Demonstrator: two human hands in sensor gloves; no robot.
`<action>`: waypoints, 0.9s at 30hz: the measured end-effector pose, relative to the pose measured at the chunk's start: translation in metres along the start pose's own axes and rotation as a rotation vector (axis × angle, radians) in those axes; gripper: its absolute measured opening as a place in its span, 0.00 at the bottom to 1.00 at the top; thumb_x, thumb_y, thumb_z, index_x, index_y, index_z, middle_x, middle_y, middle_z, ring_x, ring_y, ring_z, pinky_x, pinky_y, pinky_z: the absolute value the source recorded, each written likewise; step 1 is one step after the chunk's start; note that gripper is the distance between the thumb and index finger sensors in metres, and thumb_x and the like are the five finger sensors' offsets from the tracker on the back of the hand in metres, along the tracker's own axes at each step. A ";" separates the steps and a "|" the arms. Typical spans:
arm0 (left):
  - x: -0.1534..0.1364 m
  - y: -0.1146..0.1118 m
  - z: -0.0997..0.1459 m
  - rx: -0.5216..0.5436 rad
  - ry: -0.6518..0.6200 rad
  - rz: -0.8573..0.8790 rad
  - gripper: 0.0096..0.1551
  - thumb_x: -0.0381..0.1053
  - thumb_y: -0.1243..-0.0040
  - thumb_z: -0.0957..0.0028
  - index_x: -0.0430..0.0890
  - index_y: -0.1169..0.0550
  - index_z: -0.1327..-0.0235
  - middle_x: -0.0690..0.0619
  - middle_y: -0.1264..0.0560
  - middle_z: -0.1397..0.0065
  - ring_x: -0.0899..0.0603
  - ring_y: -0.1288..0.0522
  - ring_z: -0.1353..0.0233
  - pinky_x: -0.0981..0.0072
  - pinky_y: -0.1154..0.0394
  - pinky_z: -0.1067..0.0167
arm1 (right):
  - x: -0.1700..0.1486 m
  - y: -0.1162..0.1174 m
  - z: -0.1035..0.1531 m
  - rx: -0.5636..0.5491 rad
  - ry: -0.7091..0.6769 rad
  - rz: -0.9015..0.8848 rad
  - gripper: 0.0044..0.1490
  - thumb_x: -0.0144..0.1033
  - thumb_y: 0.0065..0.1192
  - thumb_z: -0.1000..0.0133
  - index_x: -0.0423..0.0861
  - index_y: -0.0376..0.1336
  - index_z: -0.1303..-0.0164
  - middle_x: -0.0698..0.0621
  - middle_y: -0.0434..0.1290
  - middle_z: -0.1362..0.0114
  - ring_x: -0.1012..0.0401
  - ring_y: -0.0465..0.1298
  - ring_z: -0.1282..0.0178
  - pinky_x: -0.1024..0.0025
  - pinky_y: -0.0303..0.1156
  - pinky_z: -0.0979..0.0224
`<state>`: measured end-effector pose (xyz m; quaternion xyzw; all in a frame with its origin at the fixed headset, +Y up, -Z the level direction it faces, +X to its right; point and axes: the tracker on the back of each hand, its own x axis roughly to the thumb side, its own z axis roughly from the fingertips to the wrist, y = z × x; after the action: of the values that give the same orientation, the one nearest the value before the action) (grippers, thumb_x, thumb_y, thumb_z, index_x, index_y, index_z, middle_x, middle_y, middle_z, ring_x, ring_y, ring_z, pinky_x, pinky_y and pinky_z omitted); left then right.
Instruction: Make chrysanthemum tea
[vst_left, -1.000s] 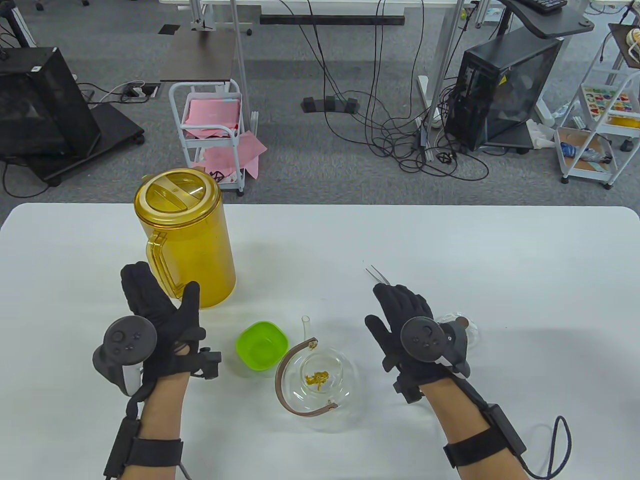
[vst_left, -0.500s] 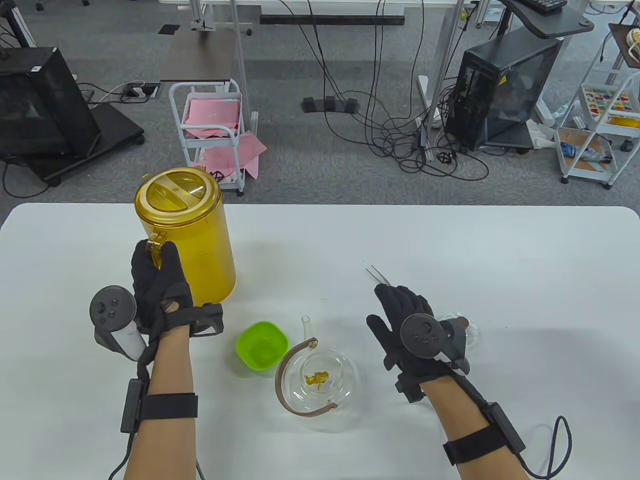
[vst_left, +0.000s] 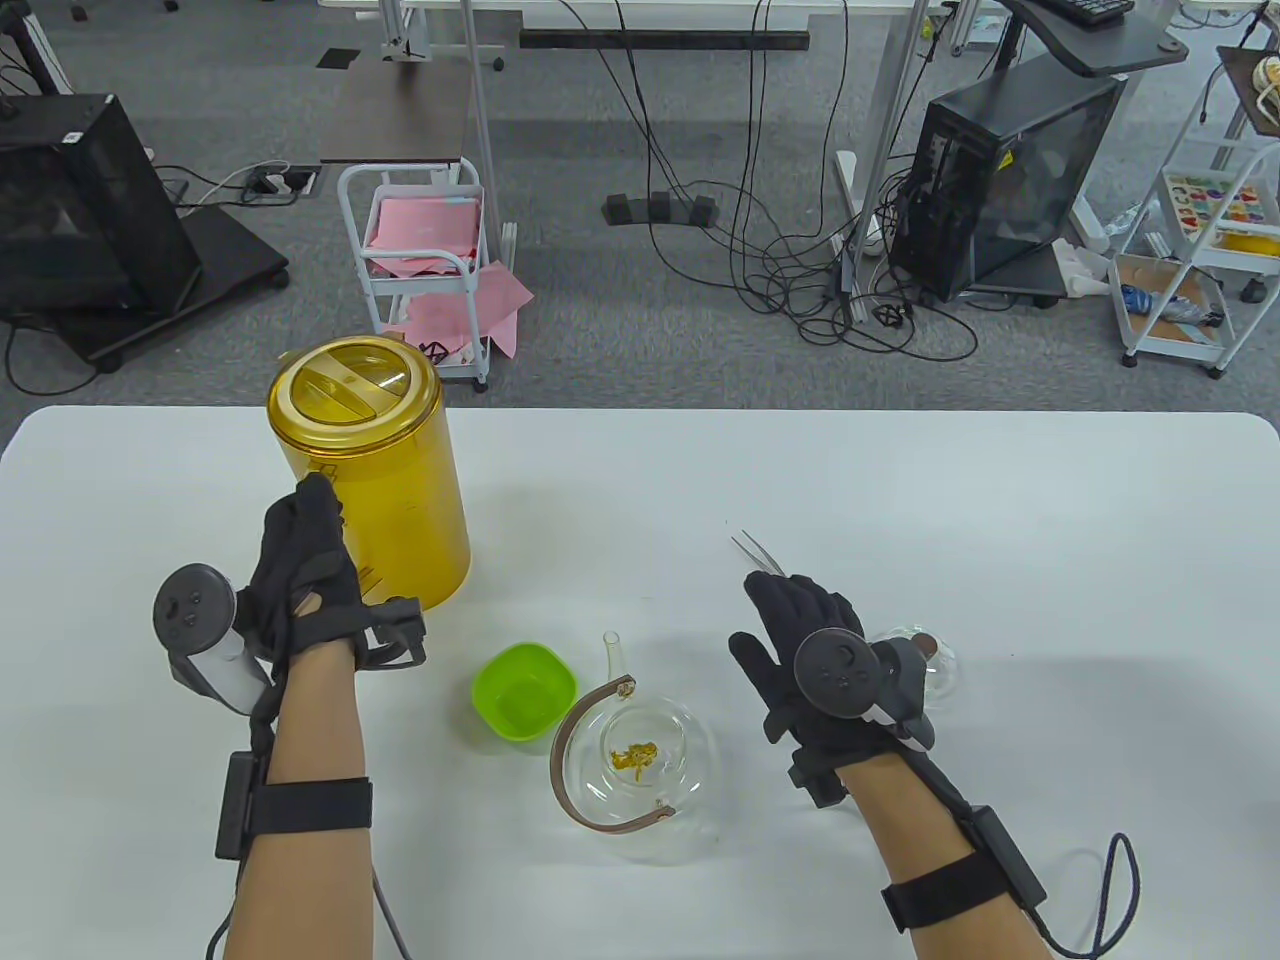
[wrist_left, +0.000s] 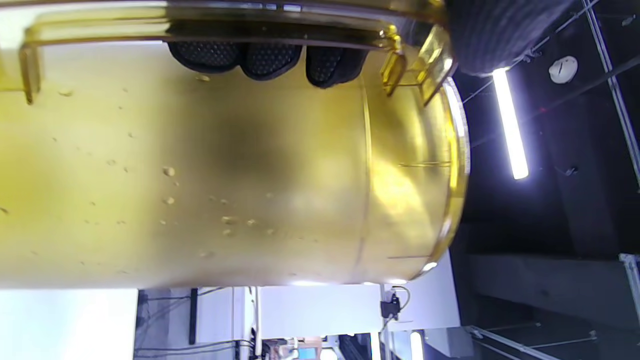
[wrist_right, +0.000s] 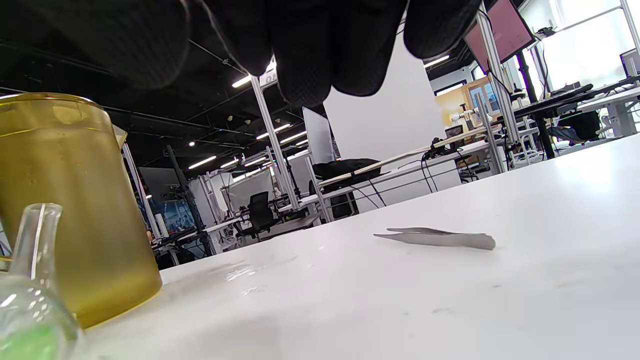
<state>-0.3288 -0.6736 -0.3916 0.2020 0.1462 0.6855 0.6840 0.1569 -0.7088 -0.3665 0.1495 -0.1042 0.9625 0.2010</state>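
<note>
A tall amber pitcher (vst_left: 375, 470) with a lid stands at the table's left. My left hand (vst_left: 300, 560) grips its handle; in the left wrist view the fingertips (wrist_left: 260, 57) curl through the handle against the pitcher (wrist_left: 225, 175) wall. A glass teapot (vst_left: 640, 765) with a brown handle sits near the front, yellow chrysanthemum (vst_left: 635, 757) inside. My right hand (vst_left: 800, 625) hovers flat and holds nothing, right of the teapot. Metal tweezers (vst_left: 752, 552) lie just beyond its fingertips, also the tweezers (wrist_right: 440, 239) in the right wrist view.
A green bowl (vst_left: 523, 690) sits between the pitcher and teapot. A glass lid (vst_left: 925, 665) lies partly hidden under my right hand. The white table (vst_left: 1000, 520) stretches bare to the right. Carts, cables and computer cases stand on the floor beyond.
My left hand moved forward from the open table to the pitcher and closed round its handle. The right hand barely shifted.
</note>
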 end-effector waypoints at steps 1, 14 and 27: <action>0.001 -0.001 0.000 -0.007 -0.005 0.029 0.32 0.71 0.43 0.40 0.50 0.23 0.36 0.41 0.28 0.30 0.28 0.36 0.28 0.24 0.55 0.27 | 0.000 0.000 0.000 0.001 -0.001 0.002 0.44 0.60 0.57 0.40 0.52 0.53 0.15 0.49 0.62 0.17 0.44 0.64 0.15 0.37 0.56 0.20; -0.005 -0.001 0.003 0.038 -0.089 0.159 0.30 0.68 0.46 0.38 0.45 0.26 0.38 0.41 0.27 0.39 0.30 0.34 0.38 0.27 0.52 0.28 | -0.001 0.005 0.000 0.031 -0.007 0.001 0.44 0.60 0.56 0.40 0.52 0.54 0.16 0.49 0.62 0.17 0.44 0.64 0.15 0.37 0.57 0.20; 0.064 0.004 0.034 0.085 -0.344 -0.159 0.32 0.79 0.29 0.51 0.49 0.13 0.66 0.47 0.17 0.59 0.35 0.24 0.53 0.29 0.39 0.34 | -0.010 0.001 -0.002 0.031 0.027 -0.040 0.42 0.60 0.55 0.39 0.52 0.56 0.17 0.48 0.62 0.17 0.44 0.64 0.15 0.37 0.57 0.20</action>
<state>-0.3152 -0.6122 -0.3552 0.3329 0.0715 0.5777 0.7419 0.1645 -0.7125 -0.3719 0.1416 -0.0834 0.9617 0.2193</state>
